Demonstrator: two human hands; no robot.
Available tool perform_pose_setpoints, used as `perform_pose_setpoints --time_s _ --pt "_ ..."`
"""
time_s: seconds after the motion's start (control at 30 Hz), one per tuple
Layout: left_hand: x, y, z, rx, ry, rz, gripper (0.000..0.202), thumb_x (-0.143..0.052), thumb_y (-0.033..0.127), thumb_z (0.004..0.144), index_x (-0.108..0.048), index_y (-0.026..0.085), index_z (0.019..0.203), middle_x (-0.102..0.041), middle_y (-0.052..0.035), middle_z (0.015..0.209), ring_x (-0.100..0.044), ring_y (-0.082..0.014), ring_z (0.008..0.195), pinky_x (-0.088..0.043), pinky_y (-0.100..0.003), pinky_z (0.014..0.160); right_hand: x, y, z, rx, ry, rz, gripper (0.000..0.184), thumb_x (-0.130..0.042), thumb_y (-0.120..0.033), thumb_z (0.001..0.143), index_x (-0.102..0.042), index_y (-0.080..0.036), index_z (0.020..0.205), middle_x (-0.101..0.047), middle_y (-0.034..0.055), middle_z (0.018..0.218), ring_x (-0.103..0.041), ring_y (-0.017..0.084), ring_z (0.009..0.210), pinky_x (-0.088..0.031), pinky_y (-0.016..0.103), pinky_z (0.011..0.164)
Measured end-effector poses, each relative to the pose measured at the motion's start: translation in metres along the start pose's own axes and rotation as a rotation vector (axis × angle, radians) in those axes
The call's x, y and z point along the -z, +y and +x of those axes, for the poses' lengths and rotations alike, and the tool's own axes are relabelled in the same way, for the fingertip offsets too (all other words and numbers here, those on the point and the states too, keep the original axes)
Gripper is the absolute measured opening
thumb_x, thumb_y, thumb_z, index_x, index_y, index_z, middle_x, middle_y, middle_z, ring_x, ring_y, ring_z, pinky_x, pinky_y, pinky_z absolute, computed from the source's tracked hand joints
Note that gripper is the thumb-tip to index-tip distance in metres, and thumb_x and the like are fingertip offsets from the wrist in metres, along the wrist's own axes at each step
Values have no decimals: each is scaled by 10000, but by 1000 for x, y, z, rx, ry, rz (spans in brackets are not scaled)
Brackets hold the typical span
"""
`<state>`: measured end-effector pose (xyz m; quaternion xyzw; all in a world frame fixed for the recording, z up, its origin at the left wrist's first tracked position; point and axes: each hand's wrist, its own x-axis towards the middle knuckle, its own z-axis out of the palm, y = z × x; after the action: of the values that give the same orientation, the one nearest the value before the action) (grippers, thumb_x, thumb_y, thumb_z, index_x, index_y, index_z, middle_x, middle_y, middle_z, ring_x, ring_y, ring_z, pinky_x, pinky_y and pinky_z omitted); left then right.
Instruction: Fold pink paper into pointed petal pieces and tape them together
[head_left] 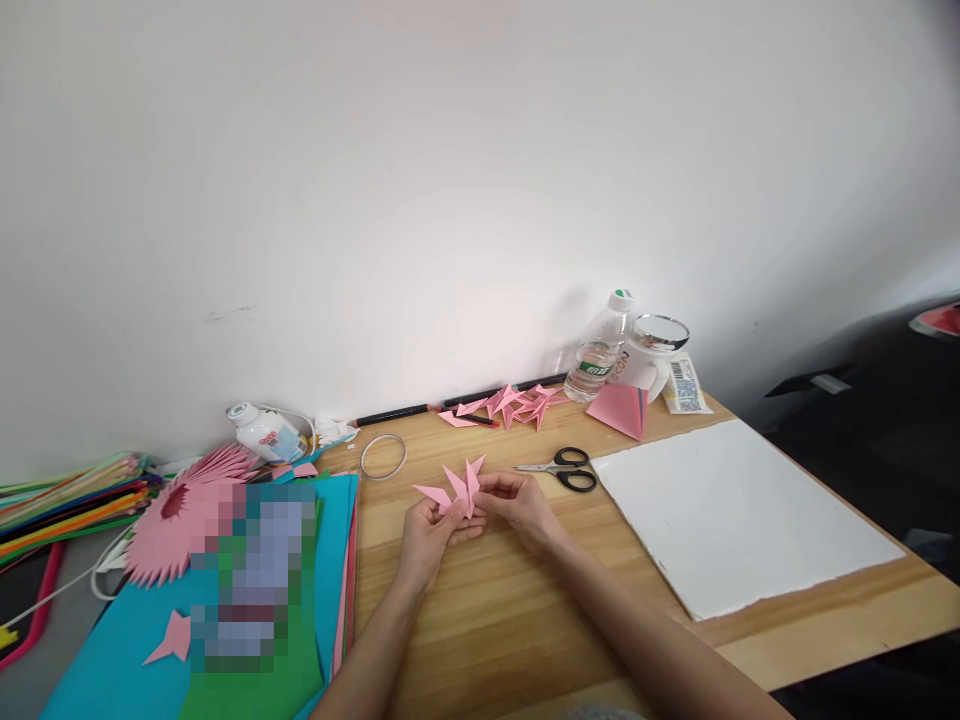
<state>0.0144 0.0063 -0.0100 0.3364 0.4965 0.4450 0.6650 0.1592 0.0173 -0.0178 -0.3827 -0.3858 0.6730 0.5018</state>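
A pink folded paper piece (463, 488) with several sharp points is held above the wooden table between my two hands. My left hand (431, 533) pinches it from the left and below, thumb on the front. From the right, the thumb and fingers of my right hand (517, 508) grip its other side. Black-handled scissors (571, 470) lie just beyond my right hand, blades pointing left. Farther back, a pile of similar pink folded pieces (517, 403) rests near the wall. My fingers cover part of the held paper's lower edge.
A white board (750, 515) covers the table's right side. Behind it stand a water bottle (600, 350) and a white mug (646, 360). Tape ring (383, 457), white bottle (266, 432), coloured paper sheets (341, 520) and a pink pleated paper ring (176, 510) are at left.
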Motion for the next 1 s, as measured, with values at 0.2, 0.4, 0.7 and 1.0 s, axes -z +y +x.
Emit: perform_pose_setpoints --time_s 0.2,0.4,0.7,1.0 --pt "0 0 -1 4 -6 11 409 -790 352 533 -619 63 765 -715 -148 731 -689 -267 667 -576 -378 671 1 2 1 -10 0 -18 334 -775 -373 545 -707 -152 786 -694 51 748 -625 185 683 -492 326 706" --pt "-1 2 -1 7 -6 30 415 -793 358 519 -631 69 769 -717 -138 721 -689 -272 686 -577 -382 679 0 0 0 -12 10 -38 330 -775 -385 537 -713 -159 770 -695 48 732 -623 188 679 -491 325 697" --pt "0 0 -1 0 -6 40 413 -787 368 528 -629 69 765 -716 -124 711 -689 -260 671 -583 -374 662 0 0 0 -6 -5 -38 320 -767 -375 553 -700 -154 775 -687 38 730 -609 160 651 -478 291 673" --pt "1 -1 0 -5 -9 22 387 -789 348 533 -622 76 752 -716 -125 728 -689 -265 672 -579 -383 670 0 -2 0 -8 -51 -41 353 -768 -387 549 -681 -155 800 -685 38 760 -613 160 666 -475 293 680"
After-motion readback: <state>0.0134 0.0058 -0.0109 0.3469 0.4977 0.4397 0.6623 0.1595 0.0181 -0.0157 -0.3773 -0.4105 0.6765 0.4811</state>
